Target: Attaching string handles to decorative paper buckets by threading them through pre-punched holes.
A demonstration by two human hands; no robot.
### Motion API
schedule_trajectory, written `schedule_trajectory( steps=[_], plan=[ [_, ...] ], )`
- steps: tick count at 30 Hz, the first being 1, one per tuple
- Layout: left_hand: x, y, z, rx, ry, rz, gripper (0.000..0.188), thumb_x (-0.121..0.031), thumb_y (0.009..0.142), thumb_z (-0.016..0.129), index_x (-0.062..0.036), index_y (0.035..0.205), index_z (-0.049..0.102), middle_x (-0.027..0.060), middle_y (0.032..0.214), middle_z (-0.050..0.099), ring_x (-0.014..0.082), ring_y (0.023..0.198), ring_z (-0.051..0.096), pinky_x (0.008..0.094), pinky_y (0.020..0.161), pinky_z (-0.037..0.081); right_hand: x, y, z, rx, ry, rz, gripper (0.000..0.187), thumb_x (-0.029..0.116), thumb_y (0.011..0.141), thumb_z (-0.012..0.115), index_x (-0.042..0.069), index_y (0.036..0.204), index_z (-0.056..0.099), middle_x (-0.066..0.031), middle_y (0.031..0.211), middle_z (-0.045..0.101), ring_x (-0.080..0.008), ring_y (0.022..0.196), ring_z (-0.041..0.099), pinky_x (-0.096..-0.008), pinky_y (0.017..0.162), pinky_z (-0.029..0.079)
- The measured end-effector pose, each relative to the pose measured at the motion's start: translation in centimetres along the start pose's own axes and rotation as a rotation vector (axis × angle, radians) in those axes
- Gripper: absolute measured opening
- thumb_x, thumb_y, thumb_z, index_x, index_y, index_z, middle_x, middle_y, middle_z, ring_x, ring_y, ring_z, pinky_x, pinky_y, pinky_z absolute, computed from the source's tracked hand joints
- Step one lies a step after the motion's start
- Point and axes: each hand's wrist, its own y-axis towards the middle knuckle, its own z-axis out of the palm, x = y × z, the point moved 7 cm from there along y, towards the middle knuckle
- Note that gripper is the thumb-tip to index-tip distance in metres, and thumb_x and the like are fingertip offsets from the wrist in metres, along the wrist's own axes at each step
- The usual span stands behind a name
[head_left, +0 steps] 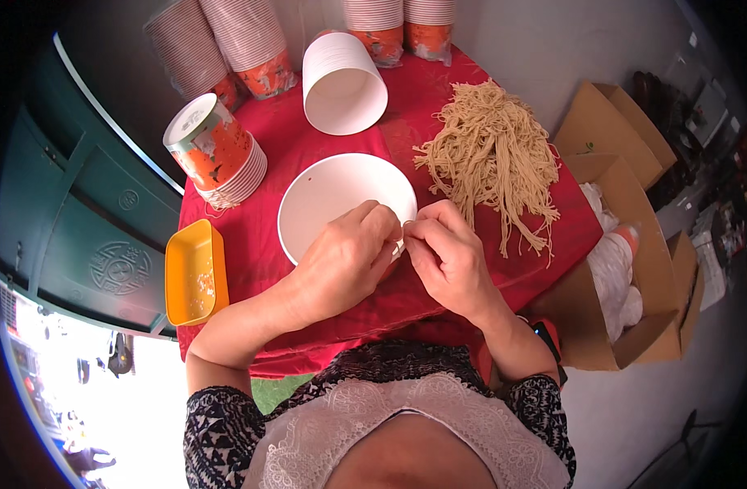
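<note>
A white paper bucket (333,191) stands mouth up on the red cloth right in front of me. At its near right rim, my left hand (351,254) is closed in a pinch, fingertips against the rim. Close beside it, my right hand (448,254) pinches too, thumb against forefinger. The two sets of fingertips almost meet; whatever lies between them is too small to make out. To the right of the bucket, beyond my right hand, a loose heap of beige strings (496,147) spreads over the cloth.
Behind lies a stack of white buckets (345,90); orange-patterned buckets (219,151) stand upside down at left. Wrapped stacks (263,61) line the wall. A yellow tray (196,277) with small scraps sits at the left edge. Cardboard boxes (634,269) are right of the table (308,326).
</note>
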Motion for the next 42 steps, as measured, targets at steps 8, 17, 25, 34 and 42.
schedule_trajectory(
  steps=[8,17,25,34,42],
  plan=[
    [0.2,-0.3,0.1,-0.022,0.088,-0.033,0.015,-0.003,0.082,0.070,-0.0003,0.088,0.056,0.0164,0.082,0.060,0.0372,0.075,0.063,0.0448,0.065,0.051,-0.1,0.1,0.0,0.027,0.011,-0.013,0.015,-0.007,0.083,0.066,-0.005,0.098,0.065,-0.0127,0.089,0.058,-0.0269,0.074,0.062,-0.0365,0.064,0.050],
    [-0.2,-0.5,0.0,-0.066,0.088,0.083,0.016,-0.005,0.082,0.071,-0.0016,0.086,0.056,0.0138,0.076,0.061,0.0342,0.069,0.064,0.0428,0.061,0.051,-0.1,1.1,0.3,0.179,0.004,0.022,0.019,-0.006,0.086,0.063,-0.006,0.104,0.065,-0.0148,0.099,0.055,-0.0283,0.087,0.059,-0.0374,0.075,0.049],
    [0.1,-0.5,-0.3,-0.072,0.031,0.077,0.014,-0.002,0.082,0.071,-0.0007,0.088,0.058,0.0153,0.079,0.064,0.0351,0.072,0.066,0.0417,0.062,0.052,-0.1,0.8,0.1,0.172,0.121,0.073,0.015,-0.007,0.081,0.067,-0.004,0.095,0.061,-0.0134,0.098,0.052,-0.0283,0.086,0.058,-0.0367,0.075,0.049],
    [2.5,-0.4,-0.2,0.036,-0.303,-0.192,0.007,-0.002,0.086,0.065,0.0033,0.089,0.062,0.0170,0.076,0.067,0.0257,0.067,0.067,0.0358,0.061,0.050,1.9,-1.1,-0.2,-0.019,-0.092,-0.134,0.019,-0.005,0.078,0.073,0.000,0.091,0.061,-0.0134,0.104,0.051,-0.0255,0.083,0.061,-0.0364,0.063,0.051],
    [3.0,-0.5,-0.1,0.053,-0.282,-0.283,0.007,-0.004,0.087,0.064,0.0019,0.084,0.061,0.0072,0.072,0.066,0.0135,0.068,0.062,0.0295,0.060,0.049,1.8,-2.7,0.2,-0.028,-0.069,-0.199,0.019,-0.015,0.075,0.064,-0.006,0.092,0.060,-0.0158,0.113,0.046,-0.0203,0.082,0.054,-0.0307,0.069,0.049]
  ],
)
